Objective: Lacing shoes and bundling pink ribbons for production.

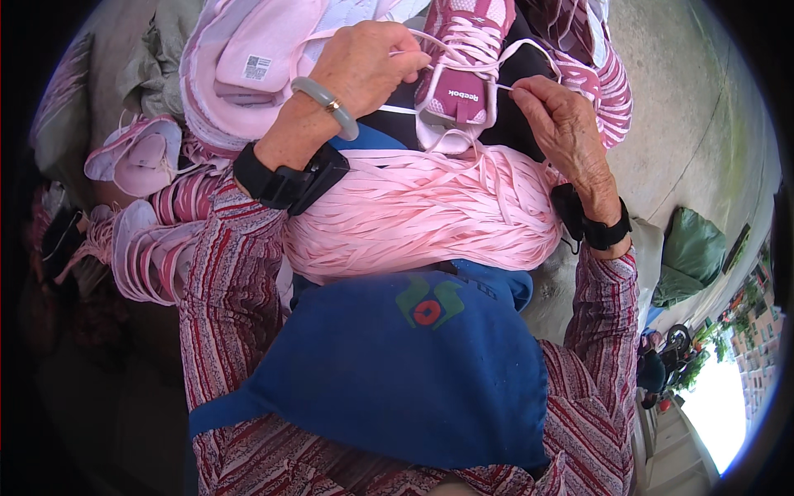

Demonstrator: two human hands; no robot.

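Note:
A pink and maroon shoe upper (461, 87) lies ahead of me on my lap, with pale pink lace (469, 43) crossing its front in rows. To its left, my left hand (368, 68) pinches a strand of this shoelace between thumb and fingers, beside the eyelets. Over on the right side, my right hand (565, 124) is closed on another stretch of the same shoelace, which runs taut toward the shoe upper. A thick bundle of loose pink shoelaces (426, 211) rests across my lap, just below the shoe upper. The fingertips' far sides are hidden.
Flat light pink shoe pieces (265, 50) are stacked at the upper left. More pink uppers (157, 240) lie in a row below them, and striped ones (614, 95) sit at the upper right. A blue apron (389, 372) covers my front. A green cover (691, 252) stands at right on concrete floor.

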